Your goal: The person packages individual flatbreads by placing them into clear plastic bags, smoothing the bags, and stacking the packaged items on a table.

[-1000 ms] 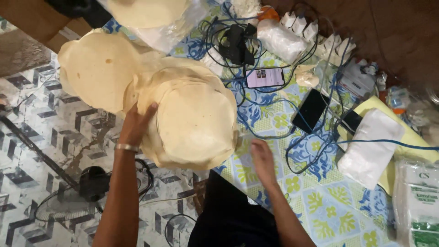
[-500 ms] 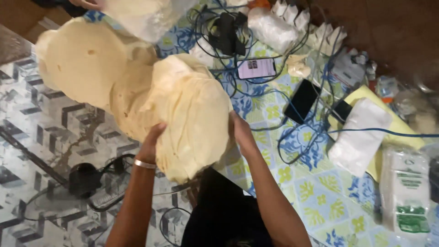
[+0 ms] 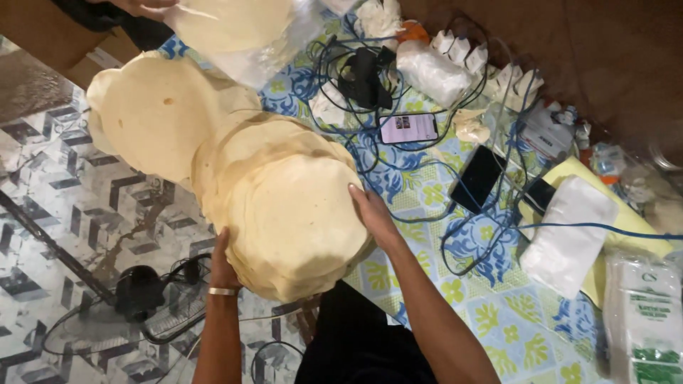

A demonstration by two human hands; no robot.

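both hands clasp a tall stack of pale round thin flatbreads, matte and floury with wavy edges. the left hand has its grip curled around the near-left rim, the right hand pressed flat on the right edge. the stack sits near the middle, leaning so its flat top faces near-right. a second pale flatbread pile lies far-left, touching it. on the blue and yellow floral cloth, a white plastic-wrapped packet lies right; a clear bag with green print sits near-right.
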